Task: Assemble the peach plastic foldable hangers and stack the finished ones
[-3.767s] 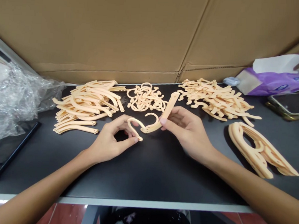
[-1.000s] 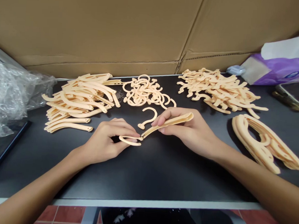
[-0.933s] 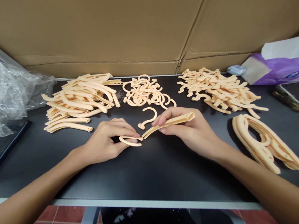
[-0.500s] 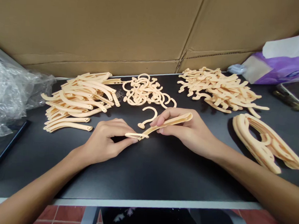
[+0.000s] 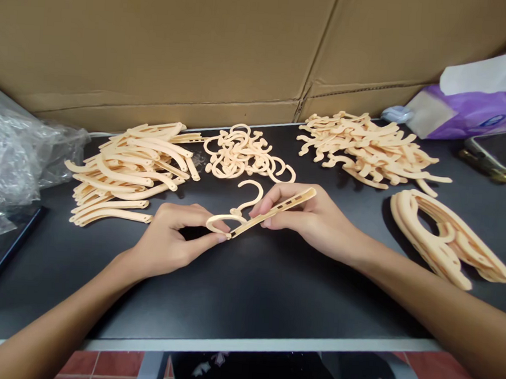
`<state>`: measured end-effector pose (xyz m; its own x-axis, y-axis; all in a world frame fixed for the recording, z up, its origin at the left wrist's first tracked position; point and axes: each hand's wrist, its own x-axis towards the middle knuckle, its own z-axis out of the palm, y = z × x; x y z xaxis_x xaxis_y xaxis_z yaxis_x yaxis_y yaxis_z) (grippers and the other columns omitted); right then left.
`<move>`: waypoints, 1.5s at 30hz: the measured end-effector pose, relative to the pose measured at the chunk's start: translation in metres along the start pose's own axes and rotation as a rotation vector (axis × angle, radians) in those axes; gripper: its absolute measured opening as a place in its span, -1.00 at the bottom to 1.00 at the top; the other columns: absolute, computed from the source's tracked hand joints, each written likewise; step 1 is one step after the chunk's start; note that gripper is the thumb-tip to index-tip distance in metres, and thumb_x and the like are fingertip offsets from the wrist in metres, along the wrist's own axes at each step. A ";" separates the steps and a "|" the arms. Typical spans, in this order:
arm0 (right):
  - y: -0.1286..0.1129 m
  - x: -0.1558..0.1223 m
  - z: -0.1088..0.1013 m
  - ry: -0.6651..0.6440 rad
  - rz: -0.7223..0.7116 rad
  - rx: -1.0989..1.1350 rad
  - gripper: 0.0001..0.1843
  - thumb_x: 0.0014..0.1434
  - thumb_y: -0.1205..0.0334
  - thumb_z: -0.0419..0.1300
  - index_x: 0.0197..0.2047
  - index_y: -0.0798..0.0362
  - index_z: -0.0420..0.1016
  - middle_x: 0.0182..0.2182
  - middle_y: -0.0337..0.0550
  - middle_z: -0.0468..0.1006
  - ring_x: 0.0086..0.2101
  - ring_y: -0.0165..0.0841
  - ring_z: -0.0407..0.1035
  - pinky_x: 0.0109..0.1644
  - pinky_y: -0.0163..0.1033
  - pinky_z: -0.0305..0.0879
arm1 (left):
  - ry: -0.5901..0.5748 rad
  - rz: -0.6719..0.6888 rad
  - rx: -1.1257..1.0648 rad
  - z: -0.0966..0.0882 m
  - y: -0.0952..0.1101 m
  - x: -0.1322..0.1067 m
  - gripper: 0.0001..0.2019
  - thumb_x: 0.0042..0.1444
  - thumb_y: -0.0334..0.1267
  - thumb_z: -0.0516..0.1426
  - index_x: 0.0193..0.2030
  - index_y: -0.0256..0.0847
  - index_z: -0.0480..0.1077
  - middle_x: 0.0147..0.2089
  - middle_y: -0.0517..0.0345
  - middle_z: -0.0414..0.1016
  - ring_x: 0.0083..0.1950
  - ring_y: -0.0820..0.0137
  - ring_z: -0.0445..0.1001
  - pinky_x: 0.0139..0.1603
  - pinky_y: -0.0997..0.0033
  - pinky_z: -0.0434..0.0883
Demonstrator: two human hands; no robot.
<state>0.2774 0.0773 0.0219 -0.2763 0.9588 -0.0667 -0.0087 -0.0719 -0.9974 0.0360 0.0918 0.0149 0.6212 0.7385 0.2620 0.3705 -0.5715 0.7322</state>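
My left hand (image 5: 175, 236) pinches a cream plastic hanger hook (image 5: 212, 219) near its base. Held between the thumb and fingers of my right hand (image 5: 319, 222) is a cream hanger arm (image 5: 293, 201), its slotted edge showing and its far end pointing up to the right. The arm's lower end meets the hook's base at my left fingertips; whether they are joined is hidden there. Just behind them, a loose hook (image 5: 256, 196) lies on the black table (image 5: 229, 302).
Hanger arms lie heaped at left (image 5: 130, 167), with a pile of hooks (image 5: 238, 157) at centre back and more arms (image 5: 367, 148) at back right. Folded hangers (image 5: 417, 234) are stacked at right. Clear plastic wrap (image 5: 10, 163), a purple tissue pack (image 5: 476, 114) and a phone (image 5: 504, 150) flank them.
The hook and the hanger arm have turned in my hands, so the hook's curve and the arm's slots show more. Both hands keep their grip; the view has shifted slightly.
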 end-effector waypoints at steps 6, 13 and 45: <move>0.000 0.001 -0.001 0.002 0.009 -0.008 -0.90 -0.17 0.39 0.26 -0.49 0.05 0.57 -0.45 -0.20 0.63 -0.17 -0.21 0.55 -0.10 -0.19 0.39 | -0.043 -0.027 -0.088 -0.002 0.002 0.001 -0.91 0.13 -0.39 0.31 -0.22 -0.19 0.63 -0.30 0.16 0.67 -0.31 0.42 0.61 -0.26 0.52 0.50; 0.000 0.000 -0.001 -0.025 -0.002 0.039 -0.89 -0.17 0.43 0.23 -0.52 0.04 0.52 -0.44 -0.22 0.64 -0.19 -0.25 0.57 -0.06 -0.19 0.41 | -0.105 0.015 -0.119 -0.001 0.000 0.002 -0.89 0.18 -0.42 0.26 -0.26 -0.16 0.63 -0.26 0.13 0.65 -0.23 0.40 0.58 -0.17 0.46 0.50; 0.000 -0.002 -0.002 -0.053 -0.009 0.076 -0.87 -0.15 0.47 0.22 -0.52 0.05 0.51 -0.42 -0.23 0.64 -0.24 -0.31 0.56 -0.06 -0.19 0.42 | -0.131 0.037 -0.082 -0.002 0.001 0.005 -0.91 0.22 -0.34 0.25 -0.26 -0.14 0.62 -0.22 0.11 0.69 -0.22 0.38 0.63 -0.17 0.47 0.54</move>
<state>0.2800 0.0760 0.0217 -0.3265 0.9436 -0.0545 -0.0834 -0.0862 -0.9928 0.0381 0.0954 0.0184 0.7200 0.6616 0.2094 0.2917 -0.5624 0.7737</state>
